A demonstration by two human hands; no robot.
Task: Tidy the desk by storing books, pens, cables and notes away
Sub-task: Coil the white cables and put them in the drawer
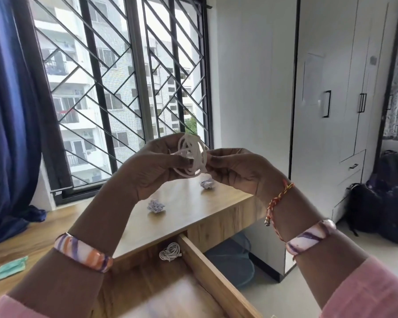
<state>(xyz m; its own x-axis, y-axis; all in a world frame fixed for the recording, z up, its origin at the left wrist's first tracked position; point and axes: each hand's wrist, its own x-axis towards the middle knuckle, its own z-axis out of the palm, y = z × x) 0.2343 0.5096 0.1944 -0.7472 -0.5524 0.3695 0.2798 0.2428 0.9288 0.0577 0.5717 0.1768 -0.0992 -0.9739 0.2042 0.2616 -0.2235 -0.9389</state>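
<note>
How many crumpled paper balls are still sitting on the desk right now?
2. One crumpled white-and-purple paper ball lies mid-desk below the left hand; the other sits farther back, under the right hand. The arms may hide more.

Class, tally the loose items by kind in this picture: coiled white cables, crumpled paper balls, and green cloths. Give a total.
Coiled white cables: 2 (held, in drawer)
Crumpled paper balls: 2 ()
Green cloths: 1
Total: 5
</note>
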